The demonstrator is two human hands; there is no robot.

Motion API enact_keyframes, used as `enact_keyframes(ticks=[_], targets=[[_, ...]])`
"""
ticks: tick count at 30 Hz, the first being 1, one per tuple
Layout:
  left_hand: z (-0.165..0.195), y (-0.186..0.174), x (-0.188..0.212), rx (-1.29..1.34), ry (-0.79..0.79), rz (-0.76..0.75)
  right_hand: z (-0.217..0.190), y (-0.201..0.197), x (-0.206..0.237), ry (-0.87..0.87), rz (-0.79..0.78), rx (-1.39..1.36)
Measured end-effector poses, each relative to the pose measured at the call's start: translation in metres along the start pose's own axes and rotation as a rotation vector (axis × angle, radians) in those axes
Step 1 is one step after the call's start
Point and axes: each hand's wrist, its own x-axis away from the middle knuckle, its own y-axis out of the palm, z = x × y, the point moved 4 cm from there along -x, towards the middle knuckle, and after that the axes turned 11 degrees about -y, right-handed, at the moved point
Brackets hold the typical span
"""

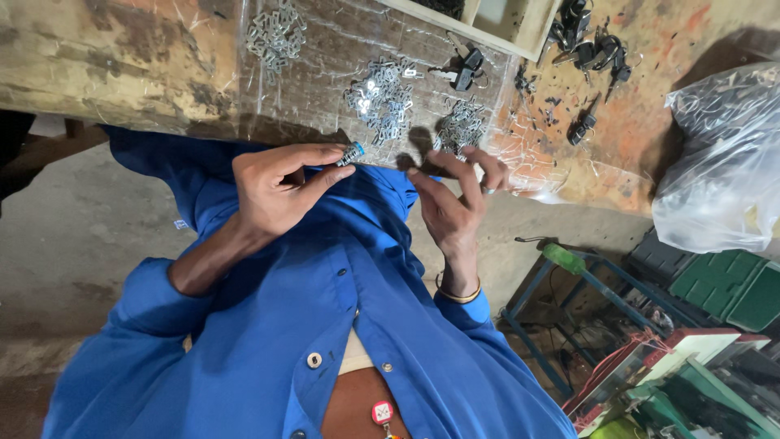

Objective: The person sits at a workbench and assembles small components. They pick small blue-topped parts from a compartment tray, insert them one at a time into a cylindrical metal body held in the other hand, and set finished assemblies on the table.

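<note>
Hands: left (276, 191) pinches a small metal cylinder (350, 154), right (455, 199) half-curled on a tiny part; clear bag (723, 162) holds metal pieces.

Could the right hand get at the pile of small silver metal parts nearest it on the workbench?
Probably yes: the right hand sits just at the bench edge below the pile of small silver metal parts, with nothing between them, though its fingers seem to pinch a small piece already.

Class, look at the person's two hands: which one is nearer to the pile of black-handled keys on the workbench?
The right hand. It sits below and left of the black-handled keys, across a short stretch of bench. The left hand, pinching a small metal cylinder, is farther off to the left.
</note>
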Motion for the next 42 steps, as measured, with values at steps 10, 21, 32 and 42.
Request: enact_keyframes(ticks=[10,21,32,42], targets=[[0.000,0.001,0.002,-0.012,0.013,0.026,-0.029,0.013,-0.036,0.116,0.009,-0.418],[0.000,-0.002,0.003,-0.024,0.076,0.021,-0.041,0.034,-0.031,0.305,0.136,-0.657],[0.003,-0.003,0.003,-0.134,0.173,0.032,-0.039,0.041,-0.022,0.357,0.171,-0.700],[0.012,-0.004,0.004,-0.223,0.296,0.060,-0.052,0.023,-0.041,0.230,0.118,-0.389]])
